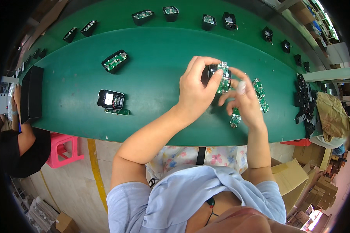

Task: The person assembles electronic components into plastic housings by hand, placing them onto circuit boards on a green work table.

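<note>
The left hand [196, 87] grasps the black case [211, 72] from its left, thumb reaching onto the circuit board [223, 79] over the case's right side, the board's long axis running toward and away from the person. The right hand [247, 101] is just right of the case, fingers parted; whether they grip the board I cannot tell.
</note>
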A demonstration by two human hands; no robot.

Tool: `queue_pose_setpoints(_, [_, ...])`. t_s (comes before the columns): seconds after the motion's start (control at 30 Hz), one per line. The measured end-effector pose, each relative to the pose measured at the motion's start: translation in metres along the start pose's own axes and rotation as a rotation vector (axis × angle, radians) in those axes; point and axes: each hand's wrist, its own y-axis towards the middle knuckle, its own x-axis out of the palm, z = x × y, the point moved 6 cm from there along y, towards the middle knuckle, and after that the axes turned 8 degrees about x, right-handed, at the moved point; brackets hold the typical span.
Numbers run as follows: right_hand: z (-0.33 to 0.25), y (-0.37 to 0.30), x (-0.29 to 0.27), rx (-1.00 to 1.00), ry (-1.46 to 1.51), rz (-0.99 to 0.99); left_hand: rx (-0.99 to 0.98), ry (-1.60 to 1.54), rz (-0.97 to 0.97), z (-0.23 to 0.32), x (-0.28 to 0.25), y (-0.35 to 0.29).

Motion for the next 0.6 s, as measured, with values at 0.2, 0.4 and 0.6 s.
queue_pose_setpoints(0.2, [0.011, 0.002, 0.013, 0.071, 0.176, -0.030, 0.016, 0.024, -0.036, 0.005, 0.005, -0.002])
queue_pose_setpoints(0.4, [0.009, 0.011, 0.009, -0.004, 0.095, 0.003, 0.169, 0.097, 0.016, 0.009, 0.004, -0.003])
queue_pose_setpoints(0.6, [-0.001, 0.006, 0.014, -0.021, 0.260, 0.035, 0.071, -0.027, 0.010, -0.007, 0.000, 0.000])
